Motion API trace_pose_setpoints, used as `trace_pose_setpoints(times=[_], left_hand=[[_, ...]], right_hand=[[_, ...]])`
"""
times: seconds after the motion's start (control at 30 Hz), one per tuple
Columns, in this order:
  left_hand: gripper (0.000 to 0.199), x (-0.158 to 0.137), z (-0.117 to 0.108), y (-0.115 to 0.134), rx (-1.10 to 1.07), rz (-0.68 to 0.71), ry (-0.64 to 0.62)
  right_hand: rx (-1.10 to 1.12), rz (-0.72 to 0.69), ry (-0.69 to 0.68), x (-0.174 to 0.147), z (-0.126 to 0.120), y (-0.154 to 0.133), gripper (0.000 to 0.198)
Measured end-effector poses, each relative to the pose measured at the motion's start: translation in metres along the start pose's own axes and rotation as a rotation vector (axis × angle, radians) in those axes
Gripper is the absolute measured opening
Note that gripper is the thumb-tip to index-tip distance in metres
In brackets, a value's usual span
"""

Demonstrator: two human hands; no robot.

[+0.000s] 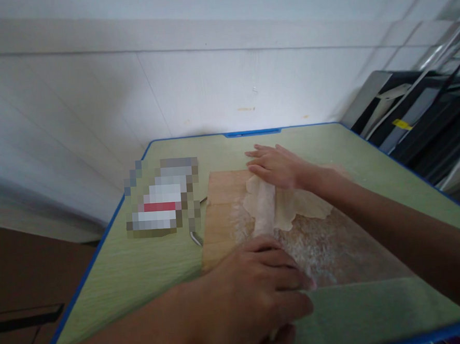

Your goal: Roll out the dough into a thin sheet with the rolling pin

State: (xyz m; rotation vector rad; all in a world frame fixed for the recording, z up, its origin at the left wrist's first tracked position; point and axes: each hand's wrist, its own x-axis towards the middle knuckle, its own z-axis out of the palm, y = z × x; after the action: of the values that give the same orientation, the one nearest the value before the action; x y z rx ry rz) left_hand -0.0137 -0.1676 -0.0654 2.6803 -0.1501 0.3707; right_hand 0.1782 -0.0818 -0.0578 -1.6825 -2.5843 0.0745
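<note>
A flour-dusted rolling pin [264,206] lies lengthwise, pointing away from me, across a thin, ragged-edged sheet of dough [302,205]. Over the pin's near end is my left hand [256,290], its fingers curved across it and the thumb lower down. My right hand [274,164] rests on the far end with its fingers stretched out and spread. Part of the dough is hidden behind my right hand and forearm. Under the dough is a wooden board [222,214], with loose flour [308,245] scattered over its middle and right.
The green table [142,265] has a blue edge and stands against a white wall [209,85]. Left of the board lies a blurred-out pale object with a red band [160,207], beside a bent metal handle [196,239]. Dark flat panels [417,114] lean at the right.
</note>
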Motion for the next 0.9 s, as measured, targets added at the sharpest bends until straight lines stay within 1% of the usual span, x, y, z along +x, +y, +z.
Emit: trace_pose_setpoints(times=[0.1, 0.17, 0.27, 0.37, 0.43, 0.53, 0.67, 0.77, 0.9], left_hand=[[0.031, 0.0, -0.01, -0.001, -0.13, -0.053, -0.012], [0.034, -0.001, -0.014, -0.002, -0.136, -0.094, -0.001], [0.042, -0.004, -0.016, -0.002, -0.038, -0.201, 0.006], [0.053, -0.008, -0.015, -0.002, 0.063, -0.317, -0.004], [0.058, -0.009, -0.015, -0.003, 0.128, -0.366, -0.013], [0.058, -0.011, -0.017, -0.007, 0.199, -0.428, -0.017], [0.054, -0.014, -0.019, -0.014, 0.261, -0.532, -0.018], [0.051, -0.016, -0.018, -0.015, 0.315, -0.551, -0.03], [0.048, -0.016, -0.012, -0.011, 0.418, -0.558, -0.057]], right_hand=[[0.004, 0.059, 0.038, -0.022, -0.001, 0.012, 0.047], [0.01, 0.076, 0.069, -0.032, 0.0, 0.015, 0.047], [0.03, 0.082, 0.127, -0.042, 0.002, 0.016, 0.047], [0.057, 0.057, 0.174, -0.055, 0.003, 0.017, 0.046], [0.068, 0.049, 0.203, -0.066, 0.003, 0.017, 0.046], [0.094, 0.053, 0.275, -0.085, 0.005, 0.016, 0.045], [0.125, 0.089, 0.346, -0.107, 0.01, 0.01, 0.038], [0.095, 0.111, 0.407, -0.123, 0.016, 0.004, 0.034], [0.02, 0.131, 0.425, -0.141, 0.026, -0.003, 0.034]])
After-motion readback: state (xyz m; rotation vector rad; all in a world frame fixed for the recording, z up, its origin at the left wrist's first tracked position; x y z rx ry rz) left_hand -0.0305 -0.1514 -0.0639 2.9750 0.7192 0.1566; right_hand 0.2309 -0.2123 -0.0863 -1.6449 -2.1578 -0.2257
